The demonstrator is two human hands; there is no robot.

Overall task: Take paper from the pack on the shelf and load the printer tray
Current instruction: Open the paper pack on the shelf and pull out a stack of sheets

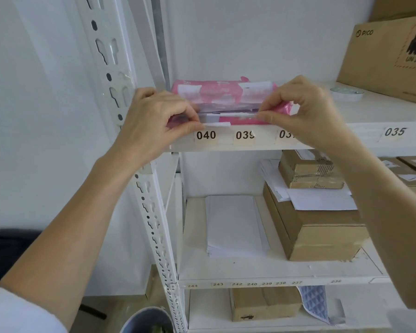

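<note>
A pink and white paper pack (222, 93) lies on the upper shelf (382, 116), its open end facing me at the front edge. My left hand (154, 116) pinches the wrapper's left front corner, thumb on a white flap. At the right side of the opening, my right hand (303, 109) pinches the wrapper and a thin white edge of paper. White sheets show in the opening between both hands. No printer is in view.
A large cardboard box (389, 56) and a tape roll (347, 94) sit right on the same shelf. A white perforated upright (115, 80) stands at left. On the shelf below lie loose white sheets (235, 227) and stacked brown boxes (315, 224).
</note>
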